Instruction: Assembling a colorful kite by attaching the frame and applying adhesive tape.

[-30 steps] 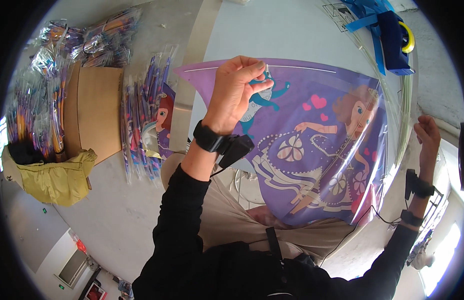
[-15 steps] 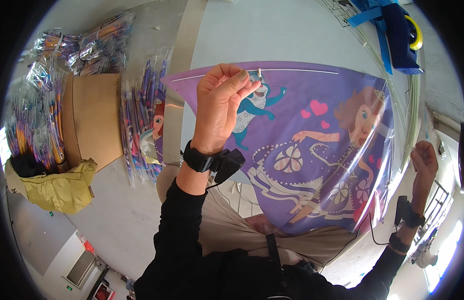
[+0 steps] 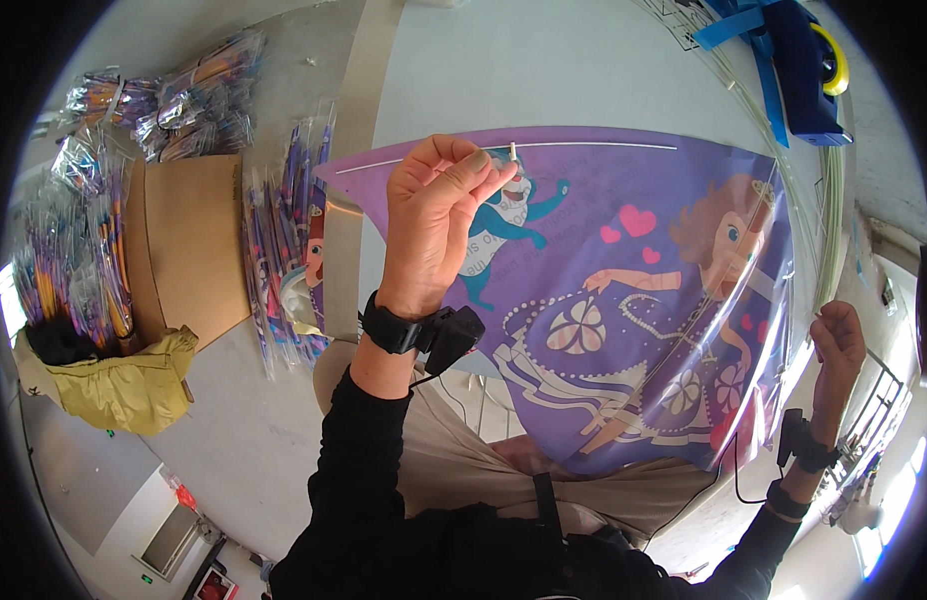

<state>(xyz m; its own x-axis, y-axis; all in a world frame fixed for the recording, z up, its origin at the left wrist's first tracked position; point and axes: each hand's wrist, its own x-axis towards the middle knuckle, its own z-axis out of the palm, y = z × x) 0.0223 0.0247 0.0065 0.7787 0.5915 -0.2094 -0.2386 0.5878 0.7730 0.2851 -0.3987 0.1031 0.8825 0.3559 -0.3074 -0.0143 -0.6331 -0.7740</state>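
Shifted left along the kite (image 3: 624, 300), left hand (image 3: 439, 225) pinching rod (image 3: 512, 152), right hand (image 3: 839, 345) pinching the far end; could bow, snap or slip free.

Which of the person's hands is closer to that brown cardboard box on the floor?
Left. The left hand pinches the purple kite's top edge, just right of the cardboard box. The right hand is far across, at the kite's right edge.

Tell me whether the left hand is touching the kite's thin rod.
Touching. The head view shows the left hand pinching the white rod at the purple kite's top edge between thumb and forefinger.
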